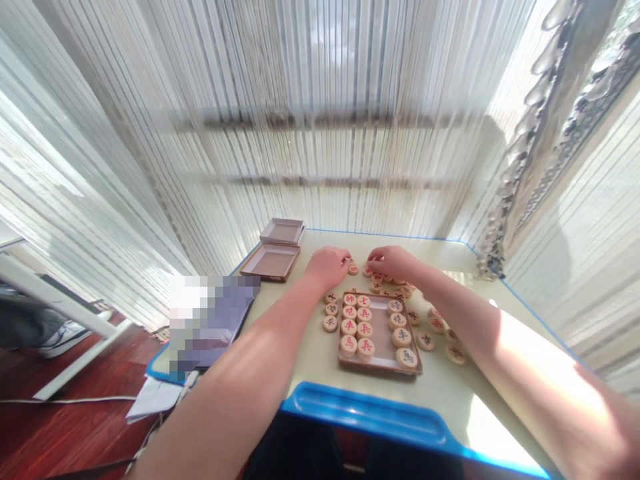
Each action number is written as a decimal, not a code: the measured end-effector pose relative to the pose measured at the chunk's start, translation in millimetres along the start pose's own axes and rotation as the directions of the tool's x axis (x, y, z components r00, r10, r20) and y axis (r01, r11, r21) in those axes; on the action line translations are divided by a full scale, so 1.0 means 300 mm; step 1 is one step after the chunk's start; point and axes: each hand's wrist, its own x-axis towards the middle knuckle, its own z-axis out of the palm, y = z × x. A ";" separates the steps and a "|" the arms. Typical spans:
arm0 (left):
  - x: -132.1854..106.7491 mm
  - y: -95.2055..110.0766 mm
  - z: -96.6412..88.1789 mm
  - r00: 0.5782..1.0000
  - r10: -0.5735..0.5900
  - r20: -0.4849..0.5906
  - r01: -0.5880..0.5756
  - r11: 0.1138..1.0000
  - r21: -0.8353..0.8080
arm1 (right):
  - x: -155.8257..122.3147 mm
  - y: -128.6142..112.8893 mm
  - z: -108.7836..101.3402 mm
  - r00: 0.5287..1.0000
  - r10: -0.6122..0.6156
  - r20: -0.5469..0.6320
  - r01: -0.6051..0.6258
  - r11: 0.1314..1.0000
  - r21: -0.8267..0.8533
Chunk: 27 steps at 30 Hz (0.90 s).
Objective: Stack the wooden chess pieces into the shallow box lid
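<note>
My left hand [327, 265] reaches to the far part of the table, its fingers closed at a small xiangqi piece [352, 261] beside a red-marked piece [353, 270]. Opposite it, my right hand [393, 261] has bent fingers on a xiangqi piece [368, 272] at the edge of a loose pile [397, 291]; the palm hides part of that pile. Nearer to me lies a shallow brown box tray [384, 365]. Two columns of red-marked pieces [365, 329] fill its left side, and a column of black-marked pieces [401, 337] lines its right side.
Three pieces [331, 309] stand in a column left of the tray. More loose pieces [437, 324] lie under my right forearm. Two shallow boxes [271, 262] sit at the back left, near a dark tablet-like object [227, 320]. A blue rim [370, 415] edges the table; curtains [320, 153] hang behind.
</note>
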 end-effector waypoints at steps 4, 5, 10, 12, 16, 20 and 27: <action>-0.002 0.005 -0.002 1.000 0.004 0.009 -0.004 1.000 -0.005 | 0.008 -0.010 0.005 0.998 0.047 -0.029 -0.050 0.993 -0.104; -0.002 0.006 -0.002 1.000 0.009 0.013 -0.009 1.000 0.001 | 0.009 -0.012 0.006 0.997 0.059 -0.041 -0.064 0.989 -0.135; -0.001 -0.002 0.002 1.000 0.004 0.016 -0.004 0.999 0.039 | 0.011 -0.018 0.000 0.995 0.081 -0.056 -0.090 0.982 -0.168; 0.001 -0.008 0.003 1.000 -0.015 0.015 0.014 0.999 0.039 | 0.008 -0.021 -0.005 0.995 0.085 -0.050 -0.092 0.985 -0.146; 0.002 -0.019 0.005 1.000 -0.011 0.018 0.010 0.999 0.045 | 0.004 -0.024 -0.005 0.995 0.090 -0.034 -0.094 0.989 -0.112; 0.003 -0.020 0.002 1.000 0.019 0.007 -0.020 0.997 0.069 | 0.003 -0.022 -0.013 0.995 0.086 -0.053 -0.090 0.993 -0.074; -0.006 0.029 -0.041 0.996 0.053 -0.070 -0.063 0.985 -0.159 | -0.088 -0.066 -0.167 0.977 -0.024 -0.213 0.090 0.947 0.307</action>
